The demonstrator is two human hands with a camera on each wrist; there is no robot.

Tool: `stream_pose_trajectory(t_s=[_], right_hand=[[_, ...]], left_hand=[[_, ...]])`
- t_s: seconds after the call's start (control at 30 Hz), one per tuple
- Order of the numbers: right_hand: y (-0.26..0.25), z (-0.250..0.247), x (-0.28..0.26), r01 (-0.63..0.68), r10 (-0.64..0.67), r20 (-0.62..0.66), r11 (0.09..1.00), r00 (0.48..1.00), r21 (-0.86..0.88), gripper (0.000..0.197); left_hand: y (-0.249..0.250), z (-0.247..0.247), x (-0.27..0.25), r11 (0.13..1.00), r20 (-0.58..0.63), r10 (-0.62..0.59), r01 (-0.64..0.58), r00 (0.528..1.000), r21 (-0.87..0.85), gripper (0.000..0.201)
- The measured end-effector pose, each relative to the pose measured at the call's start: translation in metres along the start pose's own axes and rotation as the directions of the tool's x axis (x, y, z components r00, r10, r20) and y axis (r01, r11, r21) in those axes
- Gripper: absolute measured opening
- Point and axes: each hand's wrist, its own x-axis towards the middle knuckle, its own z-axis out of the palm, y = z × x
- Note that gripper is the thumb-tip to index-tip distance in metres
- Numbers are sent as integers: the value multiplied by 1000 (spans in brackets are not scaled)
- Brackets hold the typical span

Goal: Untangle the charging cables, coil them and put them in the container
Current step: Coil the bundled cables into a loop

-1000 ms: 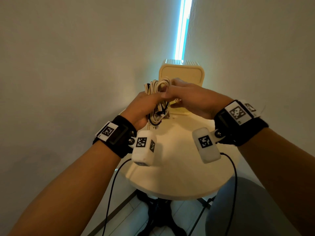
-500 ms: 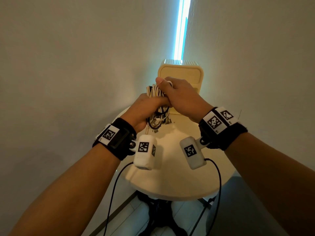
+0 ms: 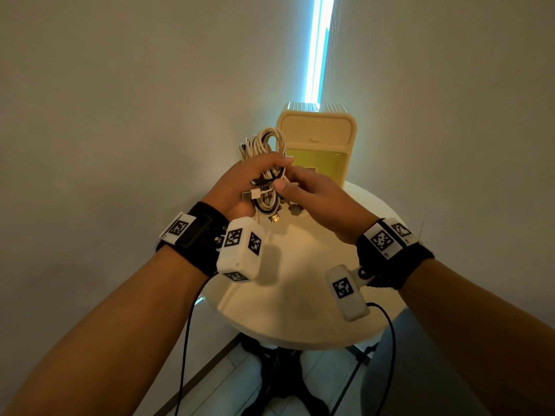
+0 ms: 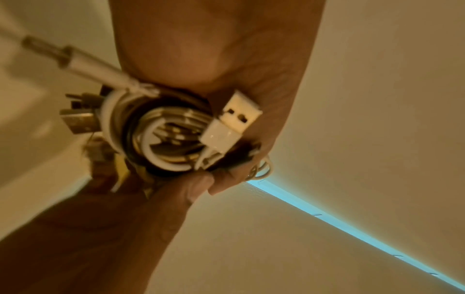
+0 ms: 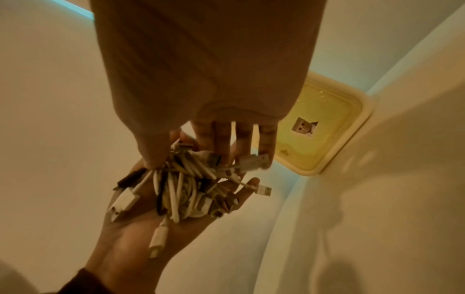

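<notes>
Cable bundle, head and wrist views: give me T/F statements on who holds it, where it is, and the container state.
1. The left hand grips the cable bundle. True.
2. The bundle lies on the table. False: it is held up above it.
3. The container already holds cables. False: only a small sticker shows inside.
4. The right hand pinches at the bundle with its fingers. True.
5. All cables are black. False: most are white.

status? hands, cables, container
Left hand grips cable bundle, off the table. Right hand pinches a strand at the bundle. Container open behind, nothing blocking it.
</notes>
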Motion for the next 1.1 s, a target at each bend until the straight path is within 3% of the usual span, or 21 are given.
stream_pose_trajectory(t_s=[0.1,0.17,0.33,0.5,0.6,0.87,0.97,1.03,1.1], right_hand=[[-3,-2,-1,-55,53,56,998,997,20,24],[-6,-6,0,-97,98,68,995,993,-15,20],[-9,-11,2,-144,156,90,981,984,-131,39],[-5,-8,2,-191,215,94,957,972,-216,51],[-3,-5,-2,-261,290,164,949,943,-180,66],[-6,-17,0,-326,321,300,945,898,-36,60],[-9,-15,-1,-363,353,300,932,886,-25,85],[-10,-12,0,-344,370,268,929,890,-139,81],[-10,-10,0,-322,367,261,926,893,-198,61]], left_hand=[[-3,1,0,1000,-4,-12,12,1000,14,50],[-6,2,1,1000,8,-24,24,1000,3,55],[-13,0,7,999,-13,-17,16,1000,-35,30],[-17,-1,13,998,-97,64,-64,993,6,38],[-17,4,9,992,-55,121,-123,991,-37,36],[-22,8,6,973,-129,228,-222,965,63,26],[-22,8,8,963,-129,262,-250,957,100,25],[-25,11,5,970,-113,239,-231,964,81,22],[-26,12,4,978,-87,209,-207,974,38,19]])
